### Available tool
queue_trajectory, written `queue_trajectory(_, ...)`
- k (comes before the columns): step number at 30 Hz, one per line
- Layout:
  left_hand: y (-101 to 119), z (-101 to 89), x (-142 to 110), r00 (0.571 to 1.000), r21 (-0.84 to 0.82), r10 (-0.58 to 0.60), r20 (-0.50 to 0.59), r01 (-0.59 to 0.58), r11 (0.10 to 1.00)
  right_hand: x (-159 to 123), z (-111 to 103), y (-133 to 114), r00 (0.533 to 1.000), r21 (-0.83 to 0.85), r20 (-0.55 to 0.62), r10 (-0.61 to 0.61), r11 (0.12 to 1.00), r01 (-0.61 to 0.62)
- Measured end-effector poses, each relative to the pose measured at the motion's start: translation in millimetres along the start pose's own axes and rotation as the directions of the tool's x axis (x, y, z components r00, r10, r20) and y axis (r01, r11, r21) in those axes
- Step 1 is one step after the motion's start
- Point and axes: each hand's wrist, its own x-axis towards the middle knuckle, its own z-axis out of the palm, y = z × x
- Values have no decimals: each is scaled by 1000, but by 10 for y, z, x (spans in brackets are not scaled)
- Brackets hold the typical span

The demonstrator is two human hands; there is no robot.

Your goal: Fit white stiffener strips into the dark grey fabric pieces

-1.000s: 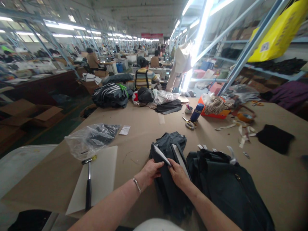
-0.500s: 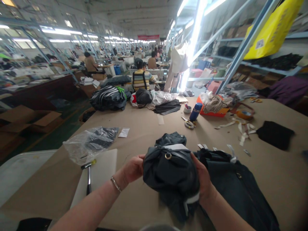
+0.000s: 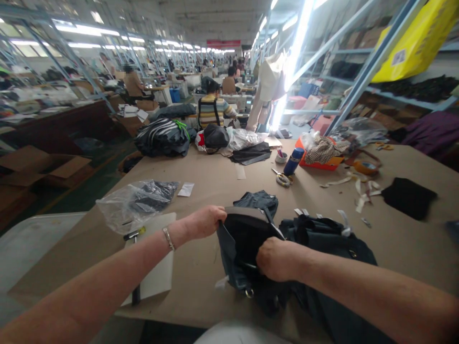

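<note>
A dark blue-grey fabric bag point(image 3: 229, 255) stands on the table in front of me, its mouth spread and its black inside showing. My left hand point(image 3: 211, 220) is closed on the upper left edge of that mouth. At the opening's right side, my right hand point(image 3: 274, 258) is curled into the bag's near edge, its fingertips partly hidden. A metal ring point(image 3: 249, 293) hangs low on the bag's near side. Behind it lies a piece of the same dark fabric point(image 3: 258, 201). More dark bags point(image 3: 330, 243) lie to the right, partly under my right forearm.
On the left are a hammer point(image 3: 135, 286), a white board point(image 3: 158, 272) and a clear plastic bag point(image 3: 122, 205). Farther back stand scissors point(image 3: 283, 179), a blue can point(image 3: 293, 161) and an orange box point(image 3: 321, 165). A black fabric piece point(image 3: 409, 197) lies right. People sit at machines beyond.
The bag has turned from its closed, rounded side to its open mouth. My left hand has risen to the rim, and my right hand has moved from the bag's outer side to its mouth.
</note>
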Motion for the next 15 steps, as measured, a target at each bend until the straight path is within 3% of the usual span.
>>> queue_trajectory(2,15,-21,7,995,-14,21,-93,-22,1000,-59,-343,-127,991,-339,74,-110,932,129)
queue_trajectory(3,49,-50,24,989,-70,14,-149,-24,997,-58,-511,-191,984,-383,91,-150,907,174)
queue_trajectory(5,159,-122,67,977,-272,-40,-211,-20,962,0,-785,-268,985,-269,24,-172,948,172)
queue_trajectory(6,228,-153,89,976,-416,-77,-204,-15,909,48,-875,-270,986,-209,-66,-152,969,135)
queue_trajectory(8,370,-188,126,986,-688,-120,-120,4,726,148,-955,-207,946,-157,-300,-124,984,79)
queue_trajectory(10,484,-184,155,996,-855,-74,-50,-4,519,218,-939,-105,875,-123,-452,-172,984,130)
queue_trajectory(11,521,-172,167,999,-897,-36,-41,-21,442,228,-914,-61,864,-101,-455,-216,976,191)
queue_trajectory(13,545,-139,192,999,-934,23,-23,-29,357,185,-870,-17,903,-1,-354,-243,966,260)
queue_trajectory(15,502,-100,220,1000,-943,-27,-14,-4,332,39,-862,-30,944,130,-297,-143,973,188)
